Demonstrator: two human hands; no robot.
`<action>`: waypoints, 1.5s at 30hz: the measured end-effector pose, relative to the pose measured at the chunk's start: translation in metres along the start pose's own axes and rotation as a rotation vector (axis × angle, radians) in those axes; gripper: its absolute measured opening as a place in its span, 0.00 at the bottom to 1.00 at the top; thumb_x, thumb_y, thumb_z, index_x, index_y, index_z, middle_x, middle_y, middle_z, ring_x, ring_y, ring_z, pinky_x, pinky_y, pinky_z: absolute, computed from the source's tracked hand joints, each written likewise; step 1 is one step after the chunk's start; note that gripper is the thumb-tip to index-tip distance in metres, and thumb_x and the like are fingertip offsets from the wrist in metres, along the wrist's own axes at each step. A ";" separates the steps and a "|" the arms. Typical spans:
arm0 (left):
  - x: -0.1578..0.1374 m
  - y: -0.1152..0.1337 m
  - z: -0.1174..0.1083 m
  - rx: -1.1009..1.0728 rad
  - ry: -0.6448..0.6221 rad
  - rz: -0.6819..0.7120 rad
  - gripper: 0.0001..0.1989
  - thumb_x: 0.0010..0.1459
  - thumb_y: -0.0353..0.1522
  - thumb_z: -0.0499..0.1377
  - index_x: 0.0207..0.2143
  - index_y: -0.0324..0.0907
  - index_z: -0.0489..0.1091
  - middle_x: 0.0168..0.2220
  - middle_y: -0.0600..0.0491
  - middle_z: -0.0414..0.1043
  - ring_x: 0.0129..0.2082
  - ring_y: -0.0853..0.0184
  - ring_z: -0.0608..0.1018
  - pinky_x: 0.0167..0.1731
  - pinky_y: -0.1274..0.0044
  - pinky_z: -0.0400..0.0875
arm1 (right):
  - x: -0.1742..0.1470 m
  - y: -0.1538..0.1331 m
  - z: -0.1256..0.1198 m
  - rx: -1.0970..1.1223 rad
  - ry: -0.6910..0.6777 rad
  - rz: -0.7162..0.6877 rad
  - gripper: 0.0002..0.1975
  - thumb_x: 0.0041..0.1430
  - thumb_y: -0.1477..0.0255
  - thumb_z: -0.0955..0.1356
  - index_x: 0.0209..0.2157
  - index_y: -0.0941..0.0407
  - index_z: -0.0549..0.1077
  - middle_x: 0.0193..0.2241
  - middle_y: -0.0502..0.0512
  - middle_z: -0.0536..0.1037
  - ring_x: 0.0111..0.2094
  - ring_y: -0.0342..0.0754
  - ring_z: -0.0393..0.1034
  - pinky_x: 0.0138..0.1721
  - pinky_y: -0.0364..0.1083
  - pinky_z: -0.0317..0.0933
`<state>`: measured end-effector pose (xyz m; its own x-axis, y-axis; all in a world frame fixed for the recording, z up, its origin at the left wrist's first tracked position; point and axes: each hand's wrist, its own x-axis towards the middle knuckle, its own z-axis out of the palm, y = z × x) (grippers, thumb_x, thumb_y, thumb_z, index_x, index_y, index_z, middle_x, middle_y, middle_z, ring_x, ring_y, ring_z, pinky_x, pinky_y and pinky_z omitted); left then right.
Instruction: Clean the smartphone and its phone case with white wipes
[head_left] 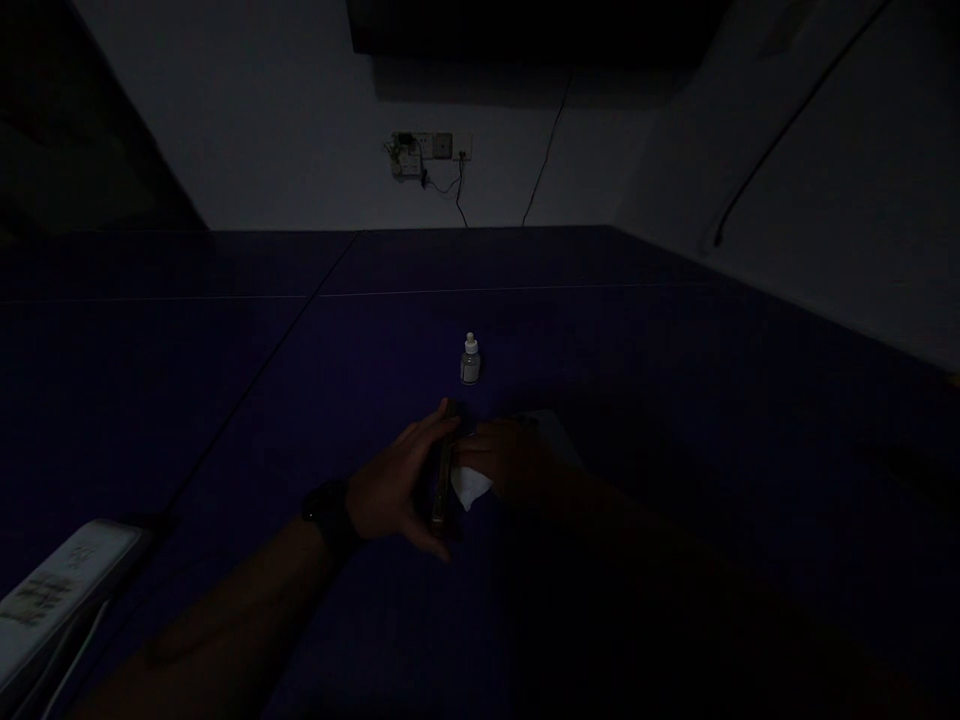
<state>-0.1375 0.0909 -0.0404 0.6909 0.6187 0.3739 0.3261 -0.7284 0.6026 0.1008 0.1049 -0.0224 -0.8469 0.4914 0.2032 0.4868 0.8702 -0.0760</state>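
Slim object: stood on its edge at the centre of the frame, in the left hand; the slim object [442,485] showed only a narrow side.
Left hand: the left hand [384,490] gripped it from the left, thumb at the near end, fingers at the far end.
Right hand: the right hand [519,460] held a white cloth [470,487] at the object's right side.
Step in hand: probably wiping the face turned right — a judgement from the pose.
Next move: appeared to call for a firm left grip and light cloth pressure.
Dropper bottle: the dropper bottle [470,366] stood upright above the hands, mid-frame.
Hidden: the object's right face and any contact with the cloth; a pale flat item [559,436] lay partly behind the right hand.
Cut off: power strip [67,580], lower left.
Hard to read: bottle label — too dark.
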 end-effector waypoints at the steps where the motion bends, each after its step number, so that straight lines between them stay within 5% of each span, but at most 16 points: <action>1: 0.000 0.001 0.000 0.004 -0.001 0.007 0.71 0.32 0.56 0.74 0.71 0.48 0.39 0.72 0.35 0.37 0.69 0.36 0.51 0.64 0.44 0.48 | -0.001 -0.001 -0.001 -0.006 0.003 0.000 0.15 0.61 0.81 0.65 0.47 0.55 0.76 0.44 0.55 0.80 0.41 0.51 0.70 0.43 0.51 0.57; 9: 0.002 0.002 -0.001 0.018 0.000 0.036 0.70 0.33 0.57 0.73 0.71 0.47 0.38 0.72 0.34 0.38 0.69 0.37 0.50 0.64 0.46 0.48 | 0.001 -0.004 -0.001 -0.106 0.029 0.169 0.14 0.65 0.80 0.62 0.46 0.55 0.76 0.42 0.57 0.79 0.41 0.53 0.69 0.41 0.52 0.56; 17: 0.000 -0.001 0.000 -0.013 0.003 0.020 0.71 0.31 0.55 0.75 0.71 0.49 0.39 0.72 0.36 0.36 0.69 0.36 0.51 0.64 0.44 0.48 | -0.002 -0.004 -0.002 -0.044 0.021 0.010 0.15 0.61 0.81 0.65 0.47 0.54 0.76 0.45 0.54 0.80 0.42 0.52 0.69 0.42 0.51 0.56; 23: 0.001 -0.001 0.000 -0.003 0.006 0.041 0.70 0.33 0.56 0.74 0.71 0.49 0.39 0.72 0.36 0.37 0.69 0.37 0.50 0.64 0.45 0.47 | 0.002 -0.003 -0.004 -0.133 0.046 0.193 0.16 0.64 0.82 0.62 0.47 0.56 0.76 0.45 0.58 0.80 0.41 0.52 0.69 0.41 0.51 0.55; 31: 0.001 -0.003 0.001 -0.004 0.005 0.028 0.71 0.31 0.57 0.73 0.71 0.48 0.39 0.72 0.35 0.37 0.69 0.36 0.51 0.64 0.45 0.48 | -0.001 -0.002 -0.002 -0.036 0.003 -0.016 0.15 0.61 0.80 0.65 0.48 0.55 0.74 0.46 0.55 0.79 0.42 0.52 0.68 0.42 0.51 0.56; 37: 0.001 0.000 0.001 -0.003 0.003 0.025 0.71 0.32 0.57 0.73 0.71 0.48 0.38 0.72 0.35 0.38 0.69 0.36 0.50 0.64 0.45 0.46 | 0.005 -0.003 -0.007 -0.112 0.008 0.187 0.15 0.63 0.82 0.61 0.46 0.56 0.75 0.42 0.58 0.80 0.40 0.53 0.70 0.40 0.52 0.56; 45: -0.001 0.005 -0.004 -0.064 0.036 0.046 0.66 0.36 0.64 0.66 0.70 0.47 0.43 0.71 0.37 0.44 0.67 0.38 0.54 0.64 0.48 0.47 | -0.004 -0.001 -0.003 0.087 0.001 -0.061 0.21 0.55 0.82 0.65 0.50 0.56 0.73 0.49 0.57 0.79 0.47 0.53 0.70 0.45 0.52 0.59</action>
<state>-0.1387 0.0881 -0.0350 0.6804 0.5961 0.4263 0.2517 -0.7364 0.6280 0.1041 0.1026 -0.0204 -0.8744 0.4371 0.2109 0.4135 0.8984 -0.1478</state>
